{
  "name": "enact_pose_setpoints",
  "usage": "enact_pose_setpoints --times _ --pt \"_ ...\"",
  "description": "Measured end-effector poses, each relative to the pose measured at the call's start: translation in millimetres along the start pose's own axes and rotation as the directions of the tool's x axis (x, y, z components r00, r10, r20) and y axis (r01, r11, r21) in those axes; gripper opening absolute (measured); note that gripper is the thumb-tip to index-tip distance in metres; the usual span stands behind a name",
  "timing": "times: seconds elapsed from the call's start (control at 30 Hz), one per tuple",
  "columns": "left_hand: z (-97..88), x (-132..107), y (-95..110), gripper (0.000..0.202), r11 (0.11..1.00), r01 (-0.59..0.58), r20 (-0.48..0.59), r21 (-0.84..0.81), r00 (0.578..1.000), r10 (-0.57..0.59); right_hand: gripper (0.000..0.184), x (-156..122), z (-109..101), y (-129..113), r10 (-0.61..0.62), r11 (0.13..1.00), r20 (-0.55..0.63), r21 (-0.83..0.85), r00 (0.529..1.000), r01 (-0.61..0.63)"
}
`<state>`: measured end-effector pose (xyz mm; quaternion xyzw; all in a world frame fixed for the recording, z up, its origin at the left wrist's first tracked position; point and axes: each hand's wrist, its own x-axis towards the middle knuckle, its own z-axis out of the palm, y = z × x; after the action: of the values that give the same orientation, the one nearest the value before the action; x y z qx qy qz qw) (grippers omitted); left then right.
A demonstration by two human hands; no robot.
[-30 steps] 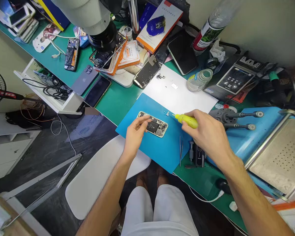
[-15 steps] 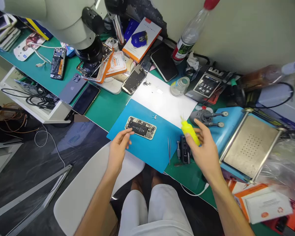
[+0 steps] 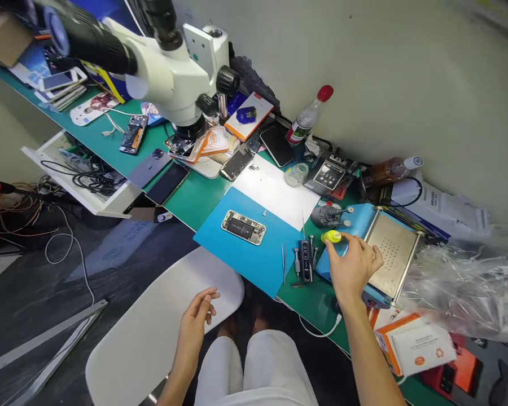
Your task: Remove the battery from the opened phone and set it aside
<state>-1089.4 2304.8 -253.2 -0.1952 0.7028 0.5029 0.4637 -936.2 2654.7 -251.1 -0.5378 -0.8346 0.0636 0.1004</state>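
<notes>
One yellow btl (image 3: 332,236) pinched in your R hand (image 3: 352,268), L hand (image 3: 197,316) free, box (image 3: 425,345) txt illegible, blue mat (image 3: 249,265), grn bench (image 3: 203,194), far wall (image 3: 406,84)

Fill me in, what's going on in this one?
A person's right hand holds a small yellow bottle in its fingers, close to a grey tool holder. The left hand holds nothing visible, and shows against a white seat. An opened phone lies untouched on the blue mat.
</notes>
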Motion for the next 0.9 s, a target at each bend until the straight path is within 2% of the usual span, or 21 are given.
enact_pose_setpoints --times 0.2,0.37,0.5,0.63,0.7,0.77,0.83,0.9 --pt "-32.7 -32 -32 0.066 0.992 0.032 -0.034 -0.119 0.999 -0.036 0.042 -1 9 7 -0.020 0.997 -0.038 -0.076 0.999 0.017" --pt "-60.5 -66 -51 0.061 0.948 0.029 -0.122 -0.317 0.990 -0.071 0.053 1 -3 10 -0.040 0.999 -0.027 -0.031 0.999 0.039" --pt "-76.0 -103 -67 0.046 0.813 0.003 -0.222 -0.582 0.961 -0.163 0.063 -18 -28 0 -0.079 0.991 -0.013 0.105 0.997 0.080" --pt "-97.2 -140 -76 0.021 0.587 -0.081 -0.267 -0.806 0.934 -0.238 0.069 -73 -44 -28 -0.204 0.945 0.103 0.280 0.973 0.169" --pt "-112.4 -157 -79 0.013 0.470 -0.150 -0.300 -0.870 0.917 -0.263 0.068 -114 -44 -48 -0.319 0.898 0.220 0.380 0.922 0.220" --pt "-130.2 -172 -82 0.007 0.358 -0.228 -0.339 -0.905 0.895 -0.289 0.064 -157 -38 -72 -0.457 0.833 0.340 0.488 0.822 0.261" --pt "-151.4 -187 -87 0.005 0.255 -0.302 -0.374 -0.919 0.874 -0.312 0.052 -198 -27 -99 -0.598 0.756 0.443 0.588 0.668 0.286" --pt "-176.8 -203 -95 0.006 0.159 -0.373 -0.405 -0.914 0.856 -0.321 0.049 -231 -13 -130 -0.699 0.690 0.507 0.663 0.504 0.290"
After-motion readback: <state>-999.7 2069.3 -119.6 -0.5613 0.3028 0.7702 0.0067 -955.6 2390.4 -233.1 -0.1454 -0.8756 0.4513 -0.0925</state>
